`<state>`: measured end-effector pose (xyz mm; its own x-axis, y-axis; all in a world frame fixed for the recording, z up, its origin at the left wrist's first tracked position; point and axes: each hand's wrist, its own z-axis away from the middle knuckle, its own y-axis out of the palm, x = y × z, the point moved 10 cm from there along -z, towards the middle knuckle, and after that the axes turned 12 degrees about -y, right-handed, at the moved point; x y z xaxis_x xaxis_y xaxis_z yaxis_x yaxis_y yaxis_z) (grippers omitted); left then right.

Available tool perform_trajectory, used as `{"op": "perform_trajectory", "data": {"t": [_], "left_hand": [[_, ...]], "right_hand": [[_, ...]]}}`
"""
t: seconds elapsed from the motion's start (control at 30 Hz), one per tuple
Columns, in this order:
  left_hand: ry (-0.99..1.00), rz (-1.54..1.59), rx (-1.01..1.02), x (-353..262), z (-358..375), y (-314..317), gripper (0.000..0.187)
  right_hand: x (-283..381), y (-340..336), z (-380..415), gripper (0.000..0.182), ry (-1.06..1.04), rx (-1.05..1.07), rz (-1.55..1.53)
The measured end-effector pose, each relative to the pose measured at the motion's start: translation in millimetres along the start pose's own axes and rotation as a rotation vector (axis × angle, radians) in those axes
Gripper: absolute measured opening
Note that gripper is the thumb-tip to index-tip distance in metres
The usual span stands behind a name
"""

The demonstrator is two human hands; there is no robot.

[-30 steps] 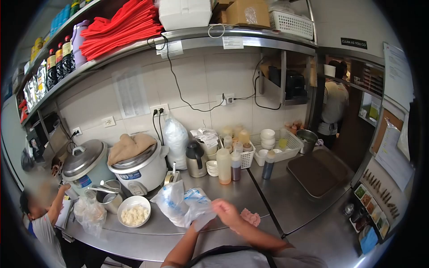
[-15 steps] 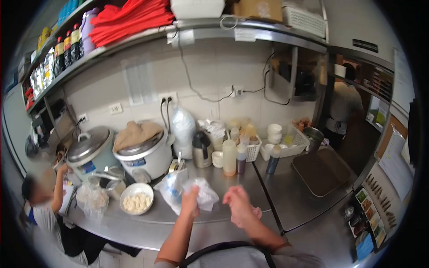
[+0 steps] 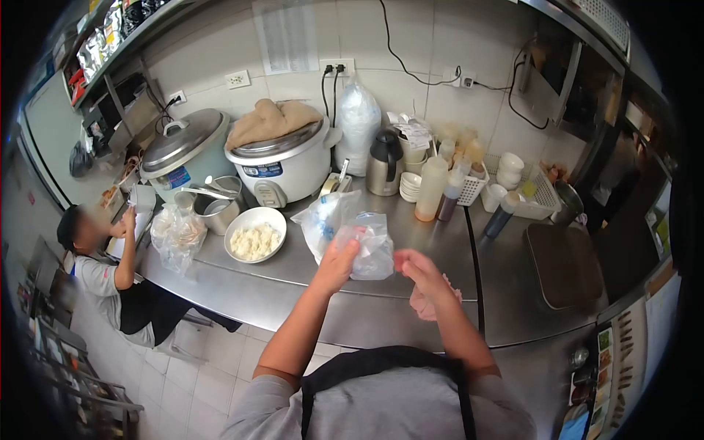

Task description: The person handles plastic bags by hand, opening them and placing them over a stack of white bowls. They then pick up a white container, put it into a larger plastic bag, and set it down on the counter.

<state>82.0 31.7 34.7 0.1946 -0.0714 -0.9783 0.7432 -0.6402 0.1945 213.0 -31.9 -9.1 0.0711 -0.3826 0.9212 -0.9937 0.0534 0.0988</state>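
My left hand (image 3: 339,262) is closed on a clear plastic bag (image 3: 374,253), thumb and fingers pinching its left side. The bag hangs crumpled over the steel counter. At the bag's right edge, the curled fingertips of my right hand (image 3: 422,271) come close together; what they hold, if anything, I cannot make out. A pink cloth (image 3: 427,306) shows below my right hand, partly covered by it. Just behind my left hand lies a larger plastic bag (image 3: 323,220) with blue print. To its left sits a white bowl (image 3: 277,254) of pale, lumpy food (image 3: 253,242).
Two large rice cookers (image 3: 282,165) stand at the back, one topped with a brown cloth (image 3: 271,123). Squeeze bottles (image 3: 433,191) and a thermos jug (image 3: 385,165) line the wall. A brown tray (image 3: 563,268) lies right. A co-worker (image 3: 103,271) sits at the left end.
The view has tilted down and turned left. My left hand has kept hold of the clear bag, and my right hand has come to the bag's right edge.
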Motion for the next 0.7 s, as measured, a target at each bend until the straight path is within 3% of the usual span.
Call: {"op": "perform_trajectory", "data": {"t": [0.07,0.1,0.2,0.3,0.5,0.6,0.7], "left_hand": [[0.017,-0.101,0.065,10,-1,8,0.044],[0.031,-0.100,0.001,11,2,2,0.045],[0.068,-0.066,-0.215,15,11,-27,0.047],[0.105,-0.020,-0.395,33,23,-57,0.047],[0.211,-0.186,-0.383,19,42,-54,0.047],[0.256,-0.212,-0.327,15,44,-53,0.046],[0.227,-0.241,-0.268,3,47,-41,0.044]], "right_hand": [[3,22,-18,0.020,0.038,0.077,0.104],[0,30,-21,0.017,0.058,0.118,0.156],[0,6,-24,0.012,0.002,-0.277,-0.065],[-5,1,-18,0.013,0.025,-0.367,-0.173],[-20,9,-15,0.024,0.035,-0.254,-0.299],[19,18,-26,0.032,-0.115,-0.115,-0.202],[32,17,-37,0.040,-0.101,0.091,-0.044]]}}
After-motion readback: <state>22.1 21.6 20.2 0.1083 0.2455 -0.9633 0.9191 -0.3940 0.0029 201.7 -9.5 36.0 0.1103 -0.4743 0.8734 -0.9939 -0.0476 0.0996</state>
